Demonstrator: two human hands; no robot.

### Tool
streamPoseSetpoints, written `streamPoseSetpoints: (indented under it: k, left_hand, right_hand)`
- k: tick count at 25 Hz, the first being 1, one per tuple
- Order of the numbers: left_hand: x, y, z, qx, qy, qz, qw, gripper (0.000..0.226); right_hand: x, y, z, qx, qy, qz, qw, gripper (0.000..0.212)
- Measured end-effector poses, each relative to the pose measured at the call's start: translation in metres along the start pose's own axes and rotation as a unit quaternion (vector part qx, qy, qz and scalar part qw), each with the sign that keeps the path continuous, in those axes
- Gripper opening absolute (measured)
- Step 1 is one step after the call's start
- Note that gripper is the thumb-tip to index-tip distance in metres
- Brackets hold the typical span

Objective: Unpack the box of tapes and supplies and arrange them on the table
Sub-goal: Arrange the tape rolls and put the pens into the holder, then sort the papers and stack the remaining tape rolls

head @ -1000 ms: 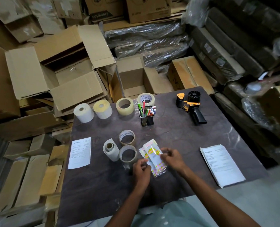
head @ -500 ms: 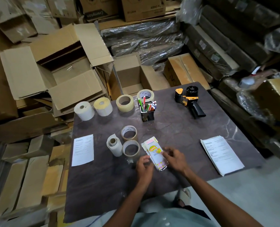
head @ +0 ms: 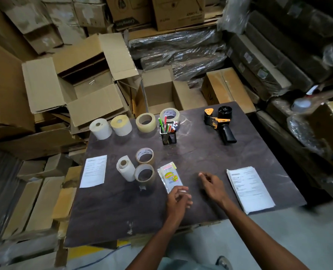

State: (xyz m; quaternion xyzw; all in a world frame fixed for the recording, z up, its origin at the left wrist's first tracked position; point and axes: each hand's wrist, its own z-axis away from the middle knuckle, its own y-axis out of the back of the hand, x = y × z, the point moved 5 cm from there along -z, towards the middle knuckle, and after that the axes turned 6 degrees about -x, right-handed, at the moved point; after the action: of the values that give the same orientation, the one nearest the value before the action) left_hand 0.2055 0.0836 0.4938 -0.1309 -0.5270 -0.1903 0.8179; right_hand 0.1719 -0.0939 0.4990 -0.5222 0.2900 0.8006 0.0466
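The left hand (head: 178, 198) hovers with fingers loosely curled over the near end of the sticker packet (head: 169, 177), its grip holding nothing that can be made out. The right hand (head: 212, 185) is relaxed and empty just right of the packet, which lies flat on the tabletop (head: 111, 211) beside two tape rolls (head: 144, 173).

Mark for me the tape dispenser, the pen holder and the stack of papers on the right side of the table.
tape dispenser (head: 218, 122): head view, on its orange and black body.
pen holder (head: 168, 137): head view, on its black mesh front wall.
stack of papers (head: 249, 189): head view, on the middle of the top sheet.
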Motion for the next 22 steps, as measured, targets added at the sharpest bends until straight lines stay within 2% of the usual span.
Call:
streamPoseSetpoints:
  k: [2,9,13,17,19,22]
  left_hand:
    - [-0.004,-0.025,0.005,0.0,-0.001,-0.005,1.0,0.024]
    - [-0.018,-0.112,0.004,-0.015,0.008,-0.038,0.999,0.026]
    - [-0.022,-0.148,-0.003,-0.02,0.04,-0.077,0.996,0.038]
    - [-0.021,-0.177,-0.007,-0.042,0.075,-0.161,0.983,0.056]
    - [-0.016,-0.19,-0.005,-0.054,0.073,-0.167,0.982,0.066]
    - [-0.008,-0.209,-0.004,-0.073,0.047,-0.165,0.982,0.067]
  right_hand:
    - [0.008,0.02,0.004,-0.008,0.011,-0.004,1.0,0.041]
    - [0.051,0.099,0.006,0.0,0.014,-0.019,1.0,0.021]
    - [0.067,0.141,0.007,0.057,-0.005,-0.006,0.998,0.01]
    - [0.088,0.169,0.008,0.093,-0.032,0.085,0.992,0.04]
    - [0.102,0.171,0.006,0.049,-0.058,0.143,0.987,0.059]
    - [0.119,0.166,0.005,-0.008,-0.108,0.157,0.982,0.085]
